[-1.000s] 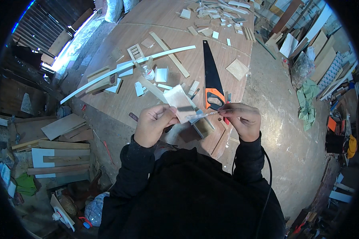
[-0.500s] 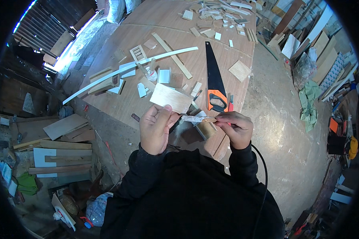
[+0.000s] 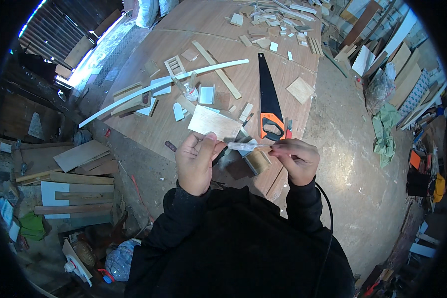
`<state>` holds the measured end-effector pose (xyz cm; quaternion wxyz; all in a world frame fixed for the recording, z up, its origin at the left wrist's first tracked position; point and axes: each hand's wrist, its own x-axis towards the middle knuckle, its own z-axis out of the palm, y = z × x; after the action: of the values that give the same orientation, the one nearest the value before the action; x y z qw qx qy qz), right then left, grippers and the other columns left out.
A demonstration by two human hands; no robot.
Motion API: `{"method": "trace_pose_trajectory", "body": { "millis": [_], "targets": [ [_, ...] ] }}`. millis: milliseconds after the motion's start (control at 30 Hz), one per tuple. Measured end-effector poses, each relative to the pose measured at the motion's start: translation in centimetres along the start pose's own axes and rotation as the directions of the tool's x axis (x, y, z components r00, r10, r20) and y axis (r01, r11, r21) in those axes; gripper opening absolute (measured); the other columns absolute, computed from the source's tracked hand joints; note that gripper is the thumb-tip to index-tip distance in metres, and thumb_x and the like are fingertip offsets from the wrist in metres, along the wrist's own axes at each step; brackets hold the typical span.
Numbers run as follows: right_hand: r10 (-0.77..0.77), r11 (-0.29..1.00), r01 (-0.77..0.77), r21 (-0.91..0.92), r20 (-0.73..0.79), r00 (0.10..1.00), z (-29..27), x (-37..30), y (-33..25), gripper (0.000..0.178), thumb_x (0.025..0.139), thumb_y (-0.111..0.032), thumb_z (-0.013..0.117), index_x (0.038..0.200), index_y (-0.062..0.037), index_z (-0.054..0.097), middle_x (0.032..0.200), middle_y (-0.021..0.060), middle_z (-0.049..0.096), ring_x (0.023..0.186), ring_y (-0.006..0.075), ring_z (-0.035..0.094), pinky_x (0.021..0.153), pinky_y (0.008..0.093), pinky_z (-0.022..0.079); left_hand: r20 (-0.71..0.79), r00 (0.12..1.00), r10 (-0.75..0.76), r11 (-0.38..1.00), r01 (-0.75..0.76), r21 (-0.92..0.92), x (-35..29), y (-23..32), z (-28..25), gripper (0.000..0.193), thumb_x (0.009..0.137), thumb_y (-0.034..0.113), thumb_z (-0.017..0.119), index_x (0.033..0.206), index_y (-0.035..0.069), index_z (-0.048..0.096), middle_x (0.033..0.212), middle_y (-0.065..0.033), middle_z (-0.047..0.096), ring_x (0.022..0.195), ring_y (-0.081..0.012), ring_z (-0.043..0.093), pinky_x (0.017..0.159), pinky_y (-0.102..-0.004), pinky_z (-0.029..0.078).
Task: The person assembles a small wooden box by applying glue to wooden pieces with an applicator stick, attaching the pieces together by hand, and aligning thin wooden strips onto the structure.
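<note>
A pale rectangular wooden board (image 3: pixel 213 122) is pinched at its near edge between the thumb and fingers of my left hand (image 3: pixel 196 164). My right hand (image 3: pixel 299 160) is closed on a thin stick (image 3: pixel 242 147) with a whitish, crusted-looking length, whose exact kind I cannot make out. The stick points left, its tip close to the board's near right corner and my left fingertips; whether it touches the board is unclear. Beyond my right hand lies a handsaw (image 3: pixel 269 92) with a black blade and orange handle. A small box-like wooden piece (image 3: pixel 258 162) shows just below the stick.
On the wooden table (image 3: pixel 184 25) are a long pale strip (image 3: pixel 159 88), a plastic bottle (image 3: pixel 189 92), a square wooden piece (image 3: pixel 300 89) and several offcuts at the far end. Boards (image 3: pixel 79 181) are stacked at left. A black cable (image 3: pixel 328 201) runs by my right arm.
The stick has shifted slightly in my right hand and looks a little blurred, with less of its brown part showing. My left hand keeps hold of the board. The whole view has moved slightly.
</note>
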<state>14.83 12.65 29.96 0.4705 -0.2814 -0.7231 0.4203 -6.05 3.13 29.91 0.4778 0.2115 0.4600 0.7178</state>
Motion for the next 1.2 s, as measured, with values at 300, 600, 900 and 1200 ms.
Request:
{"method": "trace_pose_trajectory", "body": {
  "millis": [300,600,900,1200],
  "targets": [
    [0.014,0.998,-0.008,0.056,-0.118,0.993,0.6,-0.3,1.3,0.012,0.083,0.006,0.062,0.09,0.0027,0.071,0.082,0.013,0.071,0.076,0.0192,0.069,0.072,0.0276,0.054,-0.016,0.999,0.044,0.999,-0.044,-0.009,-0.1,0.4,0.7,0.021,0.096,0.009,0.054,0.112,-0.005,0.054,0.104,-0.016,0.065,0.091,-0.0198,0.067,0.085,-0.0307,0.053],
    [0.242,0.924,-0.248,0.292,0.056,0.969,0.6,-0.7,0.2,0.013,0.089,0.005,0.056,0.095,0.0094,0.067,0.074,0.0118,0.068,0.067,0.0161,0.068,0.065,0.025,0.054,-0.012,0.997,0.076,0.997,-0.076,-0.032,-0.3,0.4,0.8,0.021,0.096,0.01,0.055,0.112,-0.004,0.055,0.103,-0.0146,0.065,0.089,-0.0179,0.067,0.084,-0.0297,0.053],
    [0.289,0.895,-0.224,0.386,-0.117,0.95,2.0,-0.1,0.5,0.012,0.091,0.001,0.058,0.097,0.0091,0.065,0.074,0.0127,0.067,0.063,0.0165,0.066,0.06,0.0255,0.053,-0.011,0.993,0.122,0.992,-0.122,-0.014,-0.4,0.6,1.4,0.02,0.096,0.007,0.053,0.113,-0.003,0.054,0.104,-0.0137,0.064,0.089,-0.016,0.065,0.082,-0.0285,0.053],
    [0.3,0.883,-0.259,0.391,-0.047,0.953,2.1,-0.2,0.4,0.013,0.093,-0.004,0.059,0.097,0.0078,0.064,0.074,0.0122,0.066,0.062,0.0161,0.064,0.059,0.0259,0.052,-0.042,0.986,0.16,0.987,-0.16,-0.002,-0.5,0.8,1.6,0.016,0.096,0.007,0.053,0.107,-0.006,0.055,0.099,-0.0136,0.066,0.086,-0.0138,0.065,0.081,-0.027,0.052]
  ]
}}
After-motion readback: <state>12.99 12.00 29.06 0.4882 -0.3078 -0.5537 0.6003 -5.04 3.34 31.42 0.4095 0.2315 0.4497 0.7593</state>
